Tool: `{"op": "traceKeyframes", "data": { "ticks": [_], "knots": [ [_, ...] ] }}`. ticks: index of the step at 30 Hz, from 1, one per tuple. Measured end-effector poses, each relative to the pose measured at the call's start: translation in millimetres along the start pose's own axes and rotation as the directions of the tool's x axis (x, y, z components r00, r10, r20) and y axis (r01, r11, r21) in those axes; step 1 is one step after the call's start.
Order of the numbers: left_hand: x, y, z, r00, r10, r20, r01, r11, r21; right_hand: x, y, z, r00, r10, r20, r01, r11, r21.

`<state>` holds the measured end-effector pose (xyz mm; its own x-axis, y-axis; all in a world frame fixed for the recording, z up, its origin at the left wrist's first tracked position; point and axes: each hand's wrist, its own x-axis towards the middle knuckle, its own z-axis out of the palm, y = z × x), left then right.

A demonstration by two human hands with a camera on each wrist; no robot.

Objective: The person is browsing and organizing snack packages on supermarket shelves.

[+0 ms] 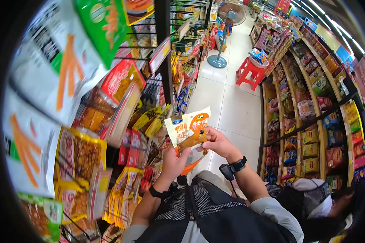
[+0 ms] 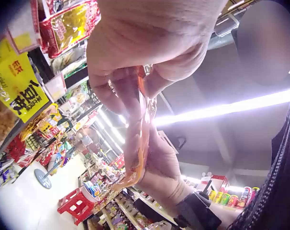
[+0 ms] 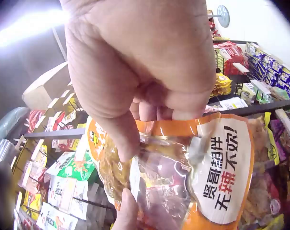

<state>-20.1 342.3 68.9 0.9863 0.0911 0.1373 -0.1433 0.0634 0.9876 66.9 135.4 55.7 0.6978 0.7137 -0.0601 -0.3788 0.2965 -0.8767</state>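
A cream-and-orange snack bag [image 1: 190,126] with a clear window is held up in front of the person's chest, between both hands. Its window shows a brownish food piece, and dark printed characters fill a white patch on the bag [image 3: 221,167] in the right wrist view. The left hand [image 1: 175,163] pinches the lower left edge, thumb on the front. At the right edge the right hand [image 1: 221,145] grips the bag, its thumb lying over the window. Edge-on in the left wrist view, the bag [image 2: 144,139] runs between the two hands.
Hanging snack packets [image 1: 83,158] crowd the rack at the left, close to the left forearm. Stocked shelves [image 1: 312,117] line the right side of the aisle. Farther along stand a red stool [image 1: 250,73] bearing a basin and a floor fan [image 1: 218,60]. Another person's sleeve shows at lower right.
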Motion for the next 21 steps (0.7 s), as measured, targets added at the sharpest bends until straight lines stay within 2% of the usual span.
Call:
{"op": "traceKeyframes", "data": {
  "ticks": [3,7,11,13,15,16,19,21],
  "knots": [
    [37.8,-10.5,14.1,0.997,-0.032,0.075,0.024,0.993,0.115,12.4,-16.2,-38.2,1.000,0.003,-0.016,-0.003,1.000,0.006],
    [95.0,-26.4,42.9,0.995,-0.068,0.073,0.054,0.983,0.178,39.5,-46.8,-94.0,1.000,0.019,-0.010,-0.019,1.000,0.011],
    [175.3,-25.4,79.3,0.981,-0.019,0.194,-0.052,0.933,0.356,70.0,-76.2,-176.7,1.000,0.020,-0.014,-0.021,0.997,-0.070],
    [219.4,-35.3,113.0,0.992,-0.039,0.121,-0.007,0.934,0.357,87.0,-105.1,-220.1,0.999,-0.029,-0.023,0.027,0.996,-0.091],
    [266.2,-46.9,136.8,0.984,-0.030,0.177,-0.030,0.945,0.326,102.7,-141.2,-251.3,0.998,-0.042,-0.056,0.039,0.998,-0.055],
    [285.1,-45.9,143.1,0.967,-0.141,0.212,0.060,0.934,0.352,109.8,-151.9,-265.6,0.997,-0.061,-0.049,0.058,0.997,-0.050],
    [343.0,-38.9,175.9,0.988,0.038,0.147,-0.090,0.924,0.370,140.7,-192.1,-313.5,0.993,-0.115,-0.017,0.114,0.992,-0.052],
    [371.2,-33.4,187.6,0.990,0.045,0.134,-0.099,0.900,0.425,157.6,-213.1,-336.9,0.994,-0.107,-0.002,0.107,0.993,-0.054]
  ]
}}
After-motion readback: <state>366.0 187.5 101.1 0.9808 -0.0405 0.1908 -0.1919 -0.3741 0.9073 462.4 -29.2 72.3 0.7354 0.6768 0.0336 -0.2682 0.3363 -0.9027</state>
